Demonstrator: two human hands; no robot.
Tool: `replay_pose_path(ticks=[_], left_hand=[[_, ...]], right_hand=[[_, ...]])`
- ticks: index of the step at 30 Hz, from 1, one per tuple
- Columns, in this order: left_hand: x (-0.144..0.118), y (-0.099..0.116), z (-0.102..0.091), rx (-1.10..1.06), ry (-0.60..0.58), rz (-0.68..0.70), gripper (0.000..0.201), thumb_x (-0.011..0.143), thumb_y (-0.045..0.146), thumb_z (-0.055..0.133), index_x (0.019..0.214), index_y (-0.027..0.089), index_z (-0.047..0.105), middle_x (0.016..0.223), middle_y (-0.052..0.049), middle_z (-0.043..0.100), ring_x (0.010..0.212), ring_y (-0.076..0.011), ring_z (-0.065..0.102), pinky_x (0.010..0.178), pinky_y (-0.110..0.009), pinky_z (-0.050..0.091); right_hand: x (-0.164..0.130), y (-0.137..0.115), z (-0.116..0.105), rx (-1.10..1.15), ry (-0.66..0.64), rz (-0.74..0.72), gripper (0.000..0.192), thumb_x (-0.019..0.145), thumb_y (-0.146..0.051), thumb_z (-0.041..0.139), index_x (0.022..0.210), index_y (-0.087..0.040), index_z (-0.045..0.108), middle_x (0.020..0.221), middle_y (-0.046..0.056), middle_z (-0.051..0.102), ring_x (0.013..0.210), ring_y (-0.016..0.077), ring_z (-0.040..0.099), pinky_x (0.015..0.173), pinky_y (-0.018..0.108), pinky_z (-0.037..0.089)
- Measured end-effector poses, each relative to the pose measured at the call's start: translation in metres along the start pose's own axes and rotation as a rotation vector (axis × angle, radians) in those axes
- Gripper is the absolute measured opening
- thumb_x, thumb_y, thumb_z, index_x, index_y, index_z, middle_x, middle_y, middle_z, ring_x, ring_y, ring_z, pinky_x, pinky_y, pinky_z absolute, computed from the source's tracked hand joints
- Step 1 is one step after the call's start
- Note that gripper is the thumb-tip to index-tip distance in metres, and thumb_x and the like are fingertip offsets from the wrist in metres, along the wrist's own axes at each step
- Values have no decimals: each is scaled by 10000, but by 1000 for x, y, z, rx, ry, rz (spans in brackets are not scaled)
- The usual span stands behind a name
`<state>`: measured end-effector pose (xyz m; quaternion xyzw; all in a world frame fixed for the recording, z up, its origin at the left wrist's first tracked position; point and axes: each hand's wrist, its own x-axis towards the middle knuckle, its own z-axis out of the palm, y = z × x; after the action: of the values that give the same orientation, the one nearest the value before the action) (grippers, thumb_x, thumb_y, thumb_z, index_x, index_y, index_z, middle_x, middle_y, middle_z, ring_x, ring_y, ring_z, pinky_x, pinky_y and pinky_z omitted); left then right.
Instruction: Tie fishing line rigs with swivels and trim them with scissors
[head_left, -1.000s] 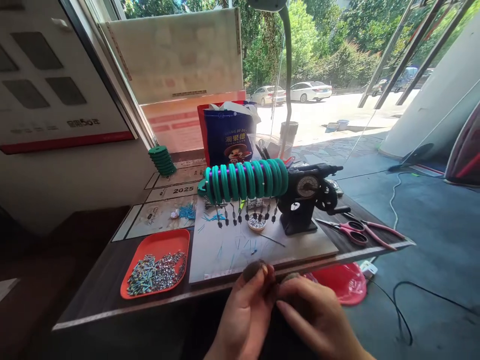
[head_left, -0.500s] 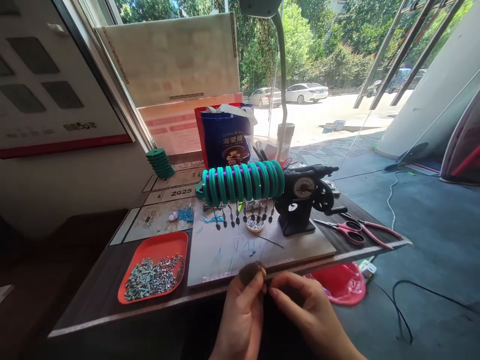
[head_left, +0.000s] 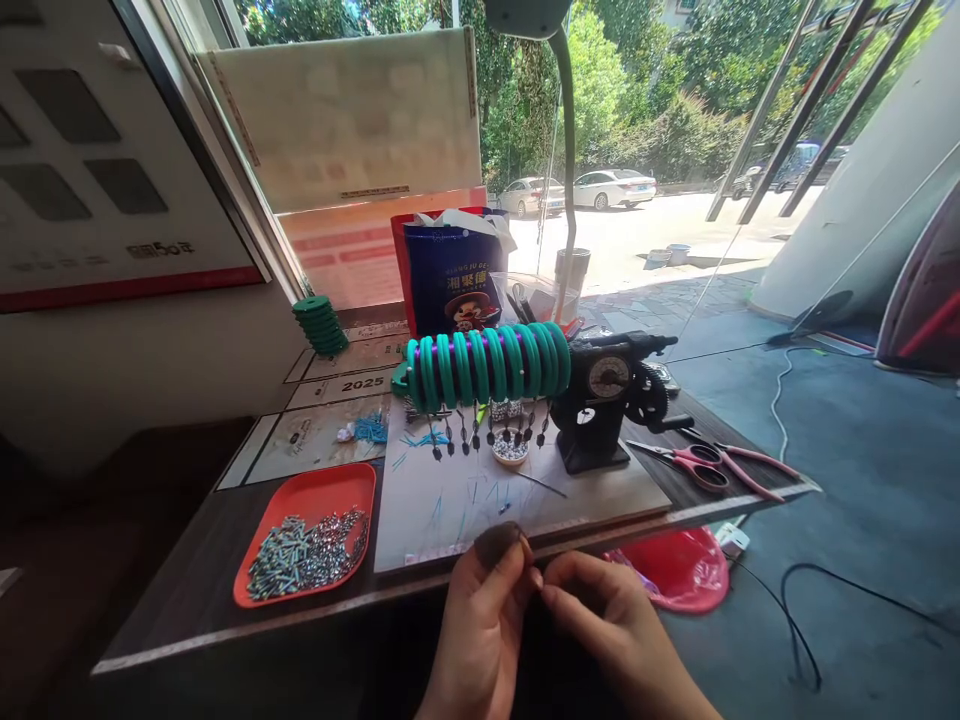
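My left hand (head_left: 480, 625) and my right hand (head_left: 611, 625) meet just below the near edge of the table (head_left: 187, 590), fingertips pinched together. Whatever they pinch is too small to make out. Ahead on a white board (head_left: 600, 490) stands a black hand-crank winder (head_left: 604, 400) with a rod carrying several green rings (head_left: 487, 362). Small dark weights hang on lines under the rings. A little round dish of beads (head_left: 511, 449) sits beneath them.
An orange tray (head_left: 307, 530) of small metal parts lies at the left. Pink-handled scissors (head_left: 712, 465) lie at the right. A stack of green rings (head_left: 321, 325), a blue bag (head_left: 450, 275) and a lamp stem (head_left: 566, 160) stand behind. A red basin (head_left: 675, 565) sits on the floor.
The view has shifted slightly. My hands have drawn closer together and the fingertips now touch in a pinch; nothing on the table has moved.
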<state>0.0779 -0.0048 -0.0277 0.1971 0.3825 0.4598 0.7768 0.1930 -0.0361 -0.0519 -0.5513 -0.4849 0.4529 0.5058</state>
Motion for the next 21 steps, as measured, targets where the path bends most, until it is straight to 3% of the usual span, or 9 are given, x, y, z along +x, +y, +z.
replay_pose_path(ticks=[5, 9, 14, 17, 21], left_hand=[[-4, -1, 0, 10, 25, -6, 208, 582, 230, 769, 732, 135, 661, 722, -12, 584, 662, -81, 527, 579, -168, 452], [-3, -2, -4, 125, -18, 38, 241, 586, 290, 761, 703, 121, 635, 636, 7, 528, 545, -45, 432, 477, -146, 364], [-4, 2, -6, 367, 4, 47, 298, 578, 363, 747, 693, 128, 606, 625, 24, 494, 502, -38, 346, 404, -150, 234], [-8, 5, -4, 456, 62, 47, 287, 597, 362, 716, 738, 138, 604, 640, 30, 486, 538, -45, 325, 442, -147, 216], [-9, 7, -5, 569, 48, 23, 292, 608, 382, 687, 739, 143, 584, 613, 43, 441, 542, -53, 299, 476, -170, 216]], right_hand=[[1, 11, 5, 117, -59, 129, 300, 685, -385, 576, 536, -140, 488, 484, -18, 419, 495, 91, 352, 487, 211, 280], [-5, 22, 9, 160, -154, 151, 235, 713, -344, 563, 620, -129, 548, 555, -4, 483, 537, 99, 400, 508, 204, 307], [-8, 16, -4, -61, -208, 6, 232, 787, -343, 510, 703, -135, 567, 655, 22, 551, 621, 127, 471, 566, 213, 369], [-4, 2, -20, -230, -123, -112, 247, 823, -361, 487, 720, -147, 557, 652, 14, 550, 623, 128, 492, 580, 213, 384], [6, -15, -35, -350, -48, -239, 204, 838, -324, 489, 747, -160, 570, 684, 11, 587, 627, 123, 531, 585, 206, 397]])
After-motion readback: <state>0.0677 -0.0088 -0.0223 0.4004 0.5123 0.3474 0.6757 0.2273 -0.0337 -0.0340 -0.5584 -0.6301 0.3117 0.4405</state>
